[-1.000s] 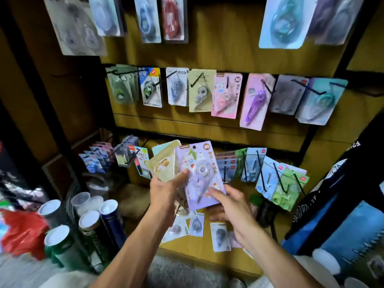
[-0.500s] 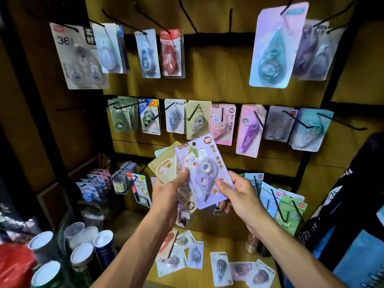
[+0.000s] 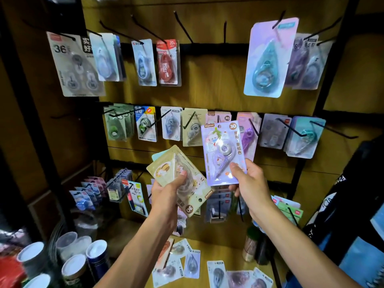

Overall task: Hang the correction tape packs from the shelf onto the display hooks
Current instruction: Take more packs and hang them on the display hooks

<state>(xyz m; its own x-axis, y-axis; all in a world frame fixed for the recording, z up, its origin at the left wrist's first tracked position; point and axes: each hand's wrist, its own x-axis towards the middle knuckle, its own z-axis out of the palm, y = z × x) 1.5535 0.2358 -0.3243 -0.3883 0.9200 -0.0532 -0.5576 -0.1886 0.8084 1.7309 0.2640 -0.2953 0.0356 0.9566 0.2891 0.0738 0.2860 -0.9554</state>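
While the left hand is gripping spare packs, the right hand is pinching a purple pack, needing its hole threaded onto a hook.

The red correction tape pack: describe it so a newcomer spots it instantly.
Start at the wooden display wall and its top row of hooks. The red correction tape pack hangs fourth from the left. Its neighbours are pale blue or grey; it alone is red.
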